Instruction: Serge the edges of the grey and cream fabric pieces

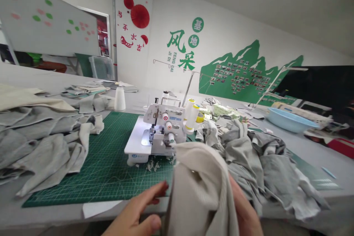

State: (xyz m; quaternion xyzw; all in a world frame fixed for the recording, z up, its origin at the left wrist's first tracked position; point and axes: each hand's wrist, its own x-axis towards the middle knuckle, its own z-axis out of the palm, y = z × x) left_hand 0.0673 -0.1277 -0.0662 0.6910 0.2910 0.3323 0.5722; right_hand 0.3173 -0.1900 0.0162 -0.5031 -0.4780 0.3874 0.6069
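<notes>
- Two heaps of grey knit fabric are laid on the grey surface (47, 75); the left heap (38, 143) is topped by a cream cloth (27, 97) and spills onto a green cutting mat (94, 162).
- A white thread cone (120, 99) is stood behind the mat, beside folded fabric pieces (90, 103).
- The left hand (135, 210) is held open at the near mat edge, its fingertips (162, 188) placed against a beige knit cloth (200, 191).
- A white overlock sewing machine (163, 129) is set on the mat, with trimmings (152, 166) scattered before it; no cloth is seen fed under its presser foot.
- Thread cones (191, 116) are placed behind the machine.
- The beige cloth is raised between both hands, in front of the machine and well above the surface.
- The right hand (245, 210) is pressed against the cloth; its fingers are hidden, so whether it is closed cannot be told.
- The right heap (265, 158) is piled beyond it, and a pale blue plastic basin (289, 120) is placed farther back.
- Pieces are left heaped on both sides; no sewn result can be made out.
</notes>
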